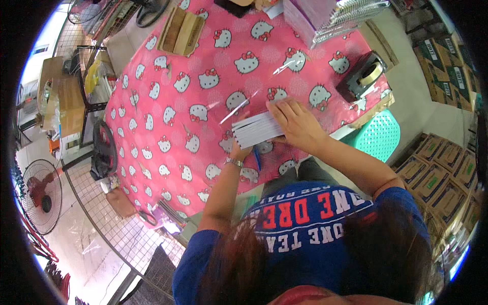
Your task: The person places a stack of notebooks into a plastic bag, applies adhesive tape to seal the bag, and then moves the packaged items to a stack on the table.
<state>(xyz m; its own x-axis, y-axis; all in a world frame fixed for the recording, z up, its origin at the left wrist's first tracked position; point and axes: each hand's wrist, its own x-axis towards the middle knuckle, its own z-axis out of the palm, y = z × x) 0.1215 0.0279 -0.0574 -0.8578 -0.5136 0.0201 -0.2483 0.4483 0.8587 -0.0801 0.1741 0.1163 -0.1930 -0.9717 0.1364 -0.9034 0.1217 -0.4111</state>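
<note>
A stack of narrow white folded paper or card pieces [258, 130] is held between my two hands just above the pink tablecloth [223, 81]. My left hand [241, 148] grips the left end from below, its fingers mostly hidden behind the stack. Over the right end lies my right hand [297, 123], fingers closed around the edges. The pieces fan apart slightly at their left ends. Beside my left wrist, which wears a metal watch [234, 161], a blue curved object [257, 160] rests on the table; its kind is unclear.
A black tape dispenser [358, 81] sits near the table's right edge. At the back stand a wooden block [181, 31] and a purple stack in clear wrap [315, 23]. A turquoise perforated stool [376, 136] and cartons [439, 173] are to the right; a fan [43, 195] is left.
</note>
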